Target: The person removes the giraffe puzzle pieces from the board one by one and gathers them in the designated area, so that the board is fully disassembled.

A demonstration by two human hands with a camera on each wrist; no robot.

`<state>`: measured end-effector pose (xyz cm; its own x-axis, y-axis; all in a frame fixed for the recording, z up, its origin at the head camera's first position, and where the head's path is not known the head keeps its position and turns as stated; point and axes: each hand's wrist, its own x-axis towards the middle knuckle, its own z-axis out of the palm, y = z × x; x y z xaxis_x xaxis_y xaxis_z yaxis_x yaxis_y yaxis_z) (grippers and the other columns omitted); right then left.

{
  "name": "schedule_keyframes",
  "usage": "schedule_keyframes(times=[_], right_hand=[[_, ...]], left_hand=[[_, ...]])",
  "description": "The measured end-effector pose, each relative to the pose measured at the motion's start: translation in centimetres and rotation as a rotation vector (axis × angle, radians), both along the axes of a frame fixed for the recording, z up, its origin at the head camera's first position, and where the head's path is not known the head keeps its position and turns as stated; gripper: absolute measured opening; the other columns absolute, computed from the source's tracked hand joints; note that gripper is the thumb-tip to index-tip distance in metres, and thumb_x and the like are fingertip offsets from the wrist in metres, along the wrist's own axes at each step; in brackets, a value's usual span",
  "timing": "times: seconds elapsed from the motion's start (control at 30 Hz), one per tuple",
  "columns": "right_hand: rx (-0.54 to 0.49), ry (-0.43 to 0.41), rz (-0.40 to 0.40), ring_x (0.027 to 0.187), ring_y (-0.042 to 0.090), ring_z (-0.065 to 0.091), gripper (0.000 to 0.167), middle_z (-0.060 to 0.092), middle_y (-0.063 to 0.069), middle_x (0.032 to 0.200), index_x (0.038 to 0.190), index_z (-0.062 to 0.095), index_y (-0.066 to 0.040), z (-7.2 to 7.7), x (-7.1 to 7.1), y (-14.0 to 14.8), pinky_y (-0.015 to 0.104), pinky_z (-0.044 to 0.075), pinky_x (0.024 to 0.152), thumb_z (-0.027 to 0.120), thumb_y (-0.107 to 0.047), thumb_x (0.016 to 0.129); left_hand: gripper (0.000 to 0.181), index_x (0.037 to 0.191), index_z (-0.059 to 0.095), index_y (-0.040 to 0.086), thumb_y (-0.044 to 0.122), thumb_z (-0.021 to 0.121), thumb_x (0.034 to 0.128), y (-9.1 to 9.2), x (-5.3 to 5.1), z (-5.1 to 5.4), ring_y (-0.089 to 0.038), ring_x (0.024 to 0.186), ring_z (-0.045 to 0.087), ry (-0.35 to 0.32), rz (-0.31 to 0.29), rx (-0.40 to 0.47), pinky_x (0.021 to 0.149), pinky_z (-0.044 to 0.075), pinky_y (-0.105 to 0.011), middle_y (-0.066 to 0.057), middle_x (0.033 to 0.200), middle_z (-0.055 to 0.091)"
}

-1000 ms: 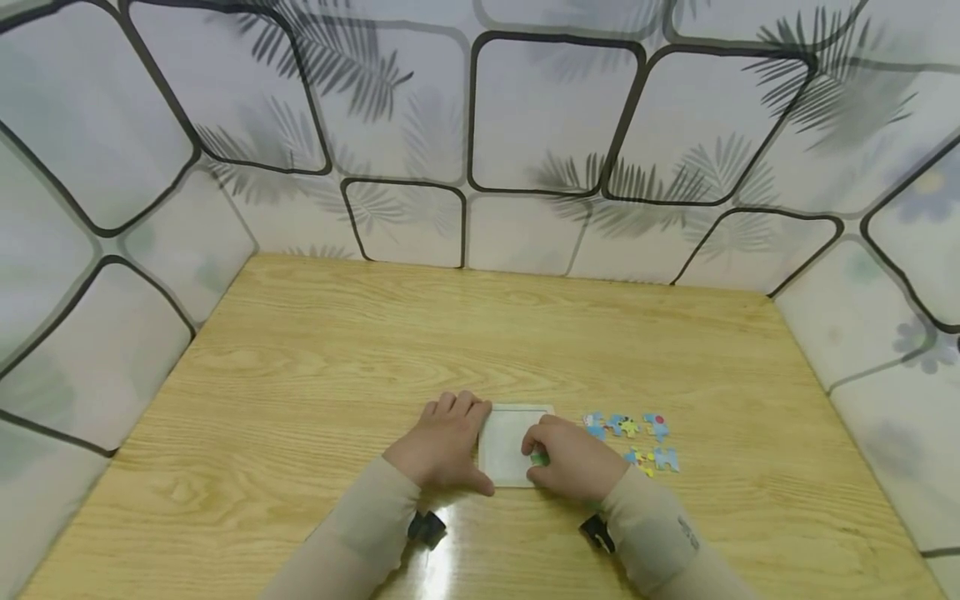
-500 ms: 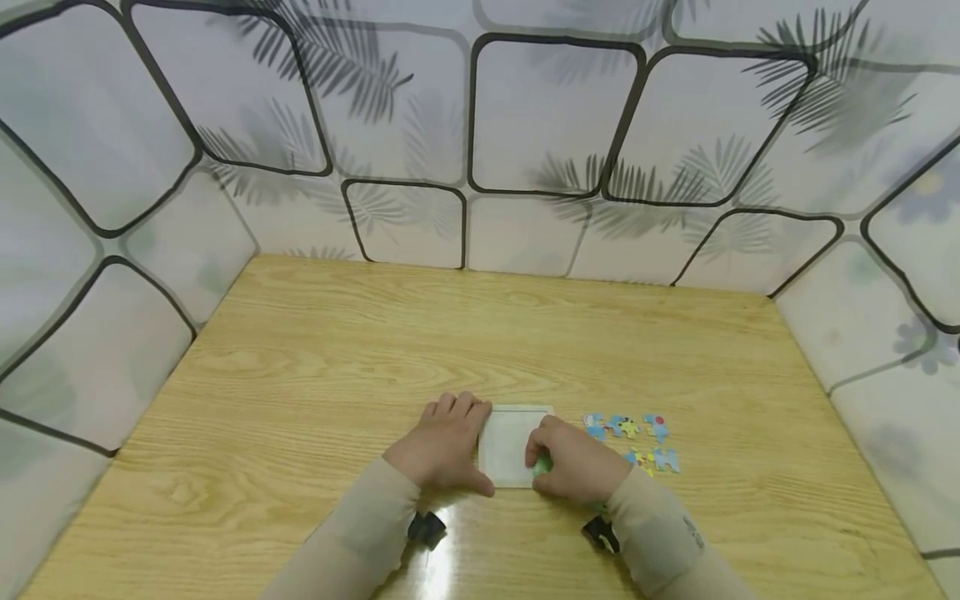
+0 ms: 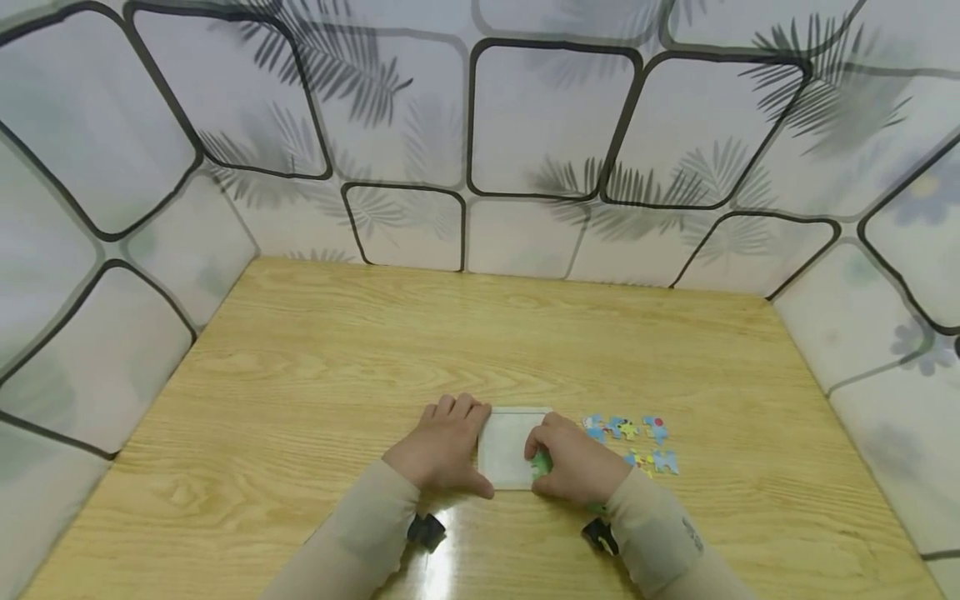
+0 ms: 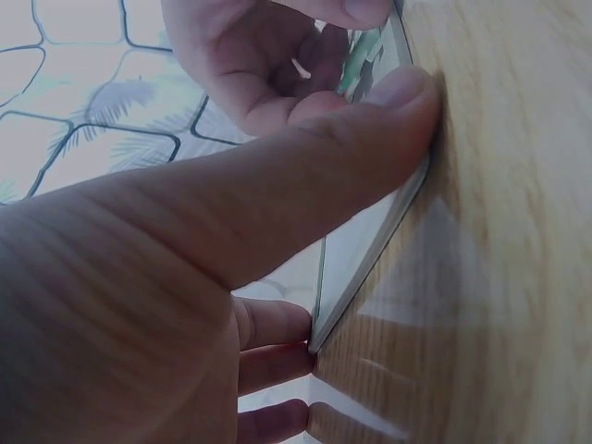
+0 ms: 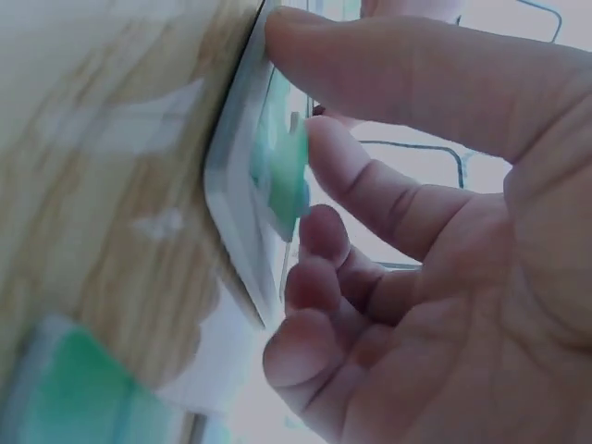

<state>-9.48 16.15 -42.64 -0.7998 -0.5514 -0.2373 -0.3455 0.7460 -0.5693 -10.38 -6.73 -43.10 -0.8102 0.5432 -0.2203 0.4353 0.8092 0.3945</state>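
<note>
A shallow white puzzle tray lies on the wooden table. My left hand rests along its left side, fingers spread, the thumb pressing its near edge. My right hand is over the tray's right part with its fingers curled. Between its thumb and index finger is a green jigsaw piece by the near right corner. The right thumb touches the tray's rim, and the index fingertip meets the piece. From above, the hand covers part of that piece.
Several blue and yellow jigsaw pieces lie right of the tray, behind my right hand. Another green piece is on the table near the right wrist. A patterned cloth wall closes the table's far side.
My right hand has shifted slightly right, and more of the green piece shows beneath its fingers at the tray's right side. The left hand stays in place.
</note>
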Motion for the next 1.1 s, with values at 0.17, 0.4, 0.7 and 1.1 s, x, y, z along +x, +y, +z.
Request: schedule_keyframes(times=[0.17, 0.4, 0.7, 1.1], right_hand=[[-0.062, 0.043, 0.031, 0.083, 0.015, 0.047, 0.018, 0.054, -0.005, 0.091, 0.092, 0.066, -0.015, 0.1, -0.2, 0.6, 0.03, 0.043, 0.073, 0.072, 0.0, 0.083], [-0.194, -0.055, 0.022, 0.077, 0.006, 0.058, 0.01, 0.068, -0.008, 0.092, 0.102, 0.07, -0.016, 1.3, -0.8, 3.0, 0.026, 0.05, 0.066, 0.071, -0.012, 0.093], [-0.099, -0.164, -0.148, 0.085, 0.012, 0.064, 0.013, 0.071, -0.008, 0.093, 0.102, 0.073, -0.018, 3.2, -0.2, 11.2, 0.03, 0.052, 0.071, 0.071, -0.028, 0.094], [-0.017, -0.282, -0.2, 0.082, 0.016, 0.059, 0.009, 0.07, -0.001, 0.093, 0.097, 0.076, -0.014, 2.2, 1.4, 15.8, 0.031, 0.05, 0.069, 0.074, -0.019, 0.089]], left_hand=[[0.107, 0.15, 0.039, 0.006, 0.054, 0.089, 0.0684, 0.2, -0.2, 0.1, -0.026, 0.116, 0.038, -0.014, 0.0, -0.01, 0.104, 0.034, -0.047, -0.007, 0.138, 0.044], [0.107, 0.15, 0.04, 0.006, 0.054, 0.089, 0.0679, 0.1, -0.2, 0.1, -0.026, 0.115, 0.038, -0.022, -0.001, -0.002, 0.104, 0.034, -0.047, -0.007, 0.138, 0.044], [0.106, 0.15, 0.039, 0.007, 0.056, 0.088, 0.0689, -0.4, -0.4, 0.0, -0.028, 0.119, 0.038, -0.019, -0.009, -0.002, 0.107, 0.033, -0.05, -0.009, 0.14, 0.043], [0.105, 0.15, 0.038, 0.007, 0.054, 0.088, 0.0701, -1.2, -0.3, 0.2, -0.028, 0.119, 0.037, -0.036, 0.006, 0.014, 0.107, 0.032, -0.05, -0.009, 0.14, 0.042]])
